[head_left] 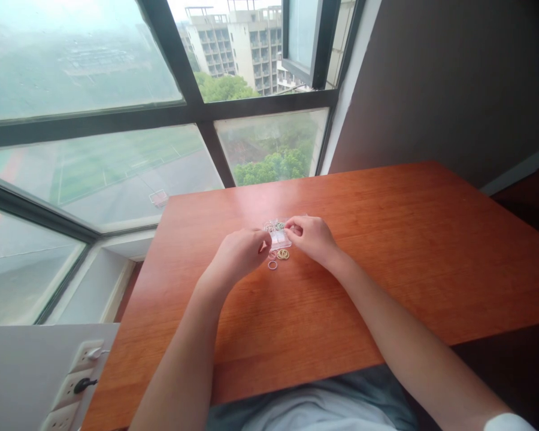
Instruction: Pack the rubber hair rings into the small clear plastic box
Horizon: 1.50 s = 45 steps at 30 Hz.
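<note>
Fabric (314,410), white and grey-blue in soft folds, shows nearest, well on the near side of the clear box (280,241). Next comes the surface (296,335), reddish-brown, with fine wood grain and a slight sheen, reaching under and past the box. Just on the box's near side lie thin, round rings: a single lilac ring (272,265), then, closer to the box, overlapping yellow rings (282,254) with pinkish rings (272,255) beside them.

The box sits between the two hands, smooth plastic catching the light; its long axis seems to run left to right, though fingers partly hide its ends. The left hand (242,251) is at its left end, so the box lies just right of that grip; the fingers curl toward the thumb, and whether they pinch anything I cannot tell. The right hand (312,236) is at the box's far right corner, thumb and forefinger drawn together, anything between them too small to make out. Neither hand is clearly nearer.

Past the box, greenish and pale rings (276,225) cluster loosely. Far beyond it stands a dark, straight-barred window frame (260,106).
</note>
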Each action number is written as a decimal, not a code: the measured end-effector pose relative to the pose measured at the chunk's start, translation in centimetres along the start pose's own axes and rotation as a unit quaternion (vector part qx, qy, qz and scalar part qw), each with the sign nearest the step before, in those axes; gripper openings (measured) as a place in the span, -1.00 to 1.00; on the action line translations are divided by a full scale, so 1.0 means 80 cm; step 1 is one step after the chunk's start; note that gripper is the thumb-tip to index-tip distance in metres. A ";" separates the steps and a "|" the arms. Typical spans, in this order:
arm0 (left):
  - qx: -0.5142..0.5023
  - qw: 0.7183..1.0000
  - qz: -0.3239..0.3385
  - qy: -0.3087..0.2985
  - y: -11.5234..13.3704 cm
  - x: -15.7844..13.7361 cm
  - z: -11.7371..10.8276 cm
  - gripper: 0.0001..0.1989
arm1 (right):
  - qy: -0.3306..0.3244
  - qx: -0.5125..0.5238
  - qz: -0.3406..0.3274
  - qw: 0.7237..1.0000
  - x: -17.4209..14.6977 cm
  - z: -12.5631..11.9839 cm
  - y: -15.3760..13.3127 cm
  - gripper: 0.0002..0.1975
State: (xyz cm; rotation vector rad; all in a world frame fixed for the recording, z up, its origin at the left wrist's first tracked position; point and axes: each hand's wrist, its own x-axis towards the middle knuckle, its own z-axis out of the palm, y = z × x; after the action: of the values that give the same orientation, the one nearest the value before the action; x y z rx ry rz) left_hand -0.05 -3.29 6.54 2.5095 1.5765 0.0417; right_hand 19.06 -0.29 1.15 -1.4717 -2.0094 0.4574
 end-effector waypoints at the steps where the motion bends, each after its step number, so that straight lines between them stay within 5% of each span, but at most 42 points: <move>1: -0.004 1.000 -0.002 -0.006 -0.001 -0.001 -0.001 -0.80 | 0.000 0.001 -0.001 1.000 0.000 0.000 0.000 -0.90; 9: -0.013 0.996 -0.005 -0.091 0.003 -0.004 0.009 -0.80 | -0.003 0.001 0.000 1.000 0.000 0.000 0.001 -0.90; 31: 0.018 0.992 0.030 -0.122 0.020 -0.004 0.017 -0.81 | -0.006 0.016 -0.016 1.000 -0.001 0.004 0.003 -0.90; 36: -0.017 0.996 0.041 -0.082 0.012 -0.005 0.012 -0.82 | -0.008 0.012 -0.025 1.000 -0.001 0.003 0.003 -0.90; 45: -0.090 0.988 -0.057 0.113 -0.011 0.015 0.019 -0.80 | -0.047 -0.006 -0.037 0.998 -0.004 0.000 -0.008 -0.88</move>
State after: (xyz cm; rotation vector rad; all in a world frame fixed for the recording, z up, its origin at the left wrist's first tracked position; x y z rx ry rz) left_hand -0.08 -2.06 4.79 2.3396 1.7108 0.4470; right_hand 18.67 -0.83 1.40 -1.4012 -2.1363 0.4925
